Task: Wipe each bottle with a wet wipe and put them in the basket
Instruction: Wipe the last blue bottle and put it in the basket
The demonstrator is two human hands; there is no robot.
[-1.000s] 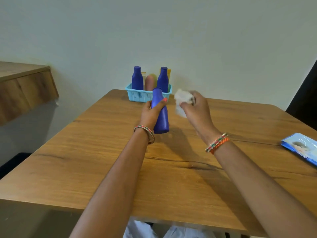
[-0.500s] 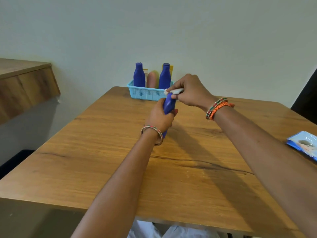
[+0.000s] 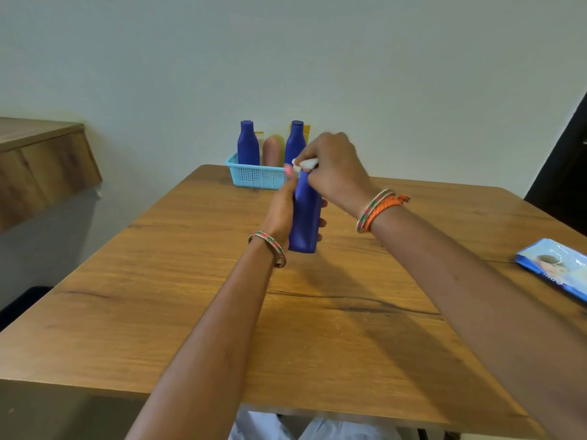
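1. Blue bottle [image 3: 305,217] stands mid-worktop, gripped by the left hand [image 3: 282,211]; the right hand [image 3: 333,166] pinches a wet wipe [image 3: 304,164] against its cap end. Wiping looks under way, basketing still left.
2. Basket [image 3: 254,176] at 12 o'clock already holds two blue bottles [image 3: 247,142] and others.
3. Wipes packet [image 3: 556,266] lies at 3 o'clock; nothing blocks the worktop [image 3: 158,296] path.

basket [image 3: 254,176] at table [image 3: 158,296] far edge, bottles [image 3: 248,143] in it; held bottle [image 3: 305,217] in front; wipes pack [image 3: 554,268] far right
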